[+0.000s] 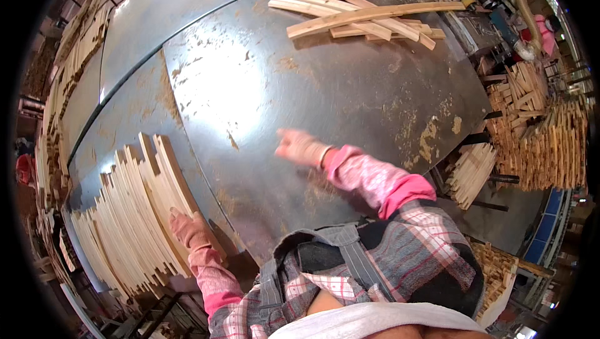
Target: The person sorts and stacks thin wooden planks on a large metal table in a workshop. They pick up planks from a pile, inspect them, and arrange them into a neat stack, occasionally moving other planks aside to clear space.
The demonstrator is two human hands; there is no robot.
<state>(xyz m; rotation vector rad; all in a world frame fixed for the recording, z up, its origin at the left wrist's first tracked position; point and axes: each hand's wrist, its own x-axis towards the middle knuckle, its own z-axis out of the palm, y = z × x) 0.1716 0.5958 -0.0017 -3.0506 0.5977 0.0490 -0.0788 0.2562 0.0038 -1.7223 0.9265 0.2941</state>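
My left hand, in a pinkish glove, lies on the near right end of a row of pale wooden strips. Its fingers are laid over the rightmost strips, and it looks open; their undersides are hidden. The strips lie side by side with uneven ends. Over the middle of the metal table is my right hand, gloved too and slightly blurred. Its fingers are loosely bent and apart, and nothing shows in them. The strip row is well to its left.
Crossed wooden strips lie at the table's far side. Stacked wood stands beyond the right edge, with a smaller bundle nearer. Machinery is at the far right. More strips line the far left. Sawdust patches mark the tabletop.
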